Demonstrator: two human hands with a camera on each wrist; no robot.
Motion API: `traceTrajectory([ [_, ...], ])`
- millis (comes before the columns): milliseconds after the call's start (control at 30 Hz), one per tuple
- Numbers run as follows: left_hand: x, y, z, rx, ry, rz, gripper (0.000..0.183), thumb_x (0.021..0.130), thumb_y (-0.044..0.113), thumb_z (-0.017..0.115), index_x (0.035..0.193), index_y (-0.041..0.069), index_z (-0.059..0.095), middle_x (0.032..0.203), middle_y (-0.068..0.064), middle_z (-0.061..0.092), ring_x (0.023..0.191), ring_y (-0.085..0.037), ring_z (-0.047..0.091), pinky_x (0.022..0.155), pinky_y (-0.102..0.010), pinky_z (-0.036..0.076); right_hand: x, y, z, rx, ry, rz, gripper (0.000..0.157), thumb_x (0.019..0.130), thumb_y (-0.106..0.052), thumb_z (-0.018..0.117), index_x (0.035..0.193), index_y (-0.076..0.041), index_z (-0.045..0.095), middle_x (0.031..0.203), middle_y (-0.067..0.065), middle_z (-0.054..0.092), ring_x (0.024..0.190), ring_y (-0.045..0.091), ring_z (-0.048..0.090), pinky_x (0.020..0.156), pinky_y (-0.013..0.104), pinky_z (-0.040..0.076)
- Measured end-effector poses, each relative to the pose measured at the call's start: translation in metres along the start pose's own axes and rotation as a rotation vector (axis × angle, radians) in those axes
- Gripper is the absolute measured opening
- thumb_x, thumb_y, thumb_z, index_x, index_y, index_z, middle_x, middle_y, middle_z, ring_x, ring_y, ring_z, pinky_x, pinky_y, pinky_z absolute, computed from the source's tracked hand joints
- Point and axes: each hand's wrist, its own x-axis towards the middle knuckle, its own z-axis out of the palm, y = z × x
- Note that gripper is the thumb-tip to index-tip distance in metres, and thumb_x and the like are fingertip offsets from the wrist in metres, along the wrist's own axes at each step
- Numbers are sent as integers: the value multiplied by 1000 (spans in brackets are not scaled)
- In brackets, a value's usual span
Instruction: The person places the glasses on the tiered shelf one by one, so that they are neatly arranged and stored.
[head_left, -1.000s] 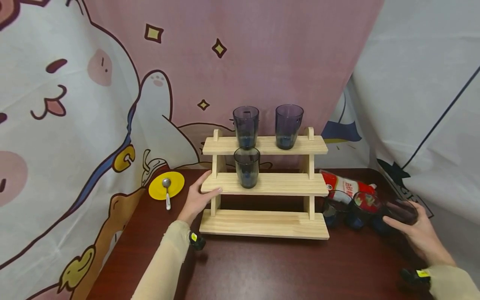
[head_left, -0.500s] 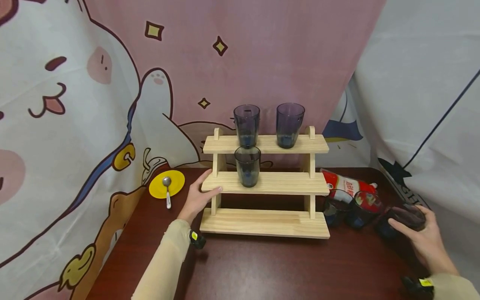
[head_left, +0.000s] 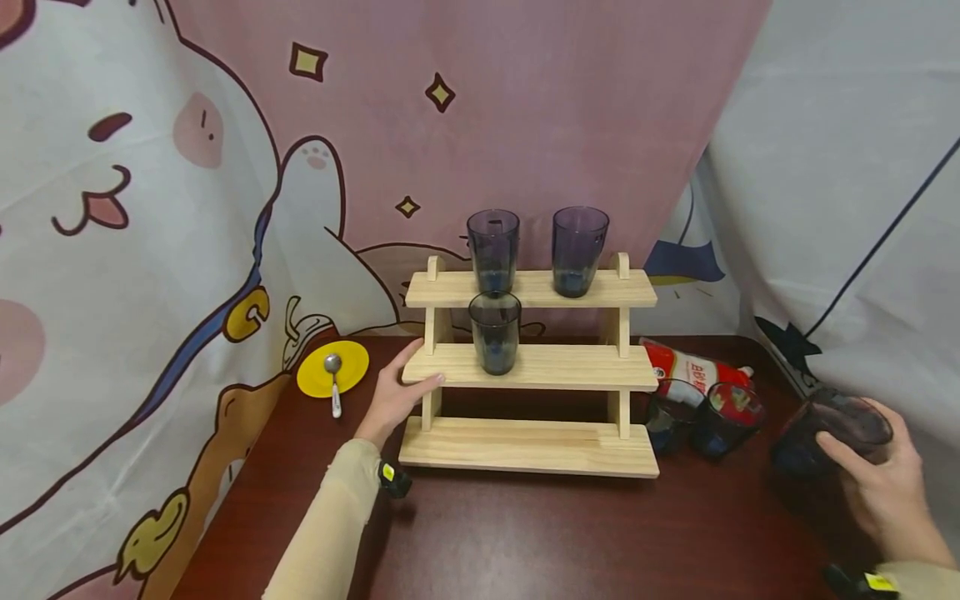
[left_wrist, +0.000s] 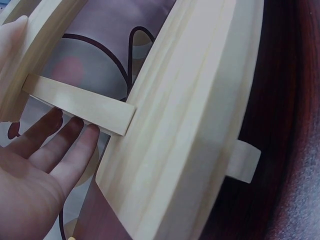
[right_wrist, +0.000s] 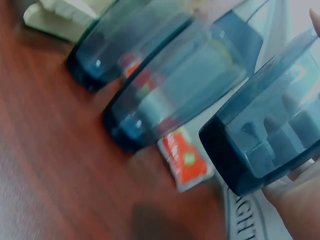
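A three-tier wooden display rack (head_left: 525,450) stands on the table. At its left end my left hand (head_left: 393,396) grips it, the thumb over the middle shelf's edge and the fingers against an upright (left_wrist: 80,102). My right hand (head_left: 888,479) holds a dark tinted drinking glass (head_left: 832,429), tilted and raised off the table; fingers show through this glass (right_wrist: 270,130) in the right wrist view. Two similar glasses, one nearer the rack (head_left: 671,417) and one beside it (head_left: 723,421), stand to the left of the held one.
Two purple-tinted glasses, one left (head_left: 493,250) and one right (head_left: 579,250), are on the top shelf. A greyish glass (head_left: 496,335) stands on the middle shelf. Behind the right-hand glasses lies a red-and-white packet (head_left: 697,367). A yellow plate (head_left: 311,379) bears a spoon (head_left: 333,375).
My right hand has carried its glass up and rightward, away from the two other glasses on the right. The left hand stays on the rack.
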Motion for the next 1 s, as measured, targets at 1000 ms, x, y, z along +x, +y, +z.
traceTrajectory([
  [1000,-1,2,0,10,-1,21,81,89,17,87,160,19,47,162,-8,47,137,-28,52,106,-42,50,35,-6,150,-98,-388,40,61,98,20,51,153,-2,39,140,12,62,122,19,67,88,29,61],
])
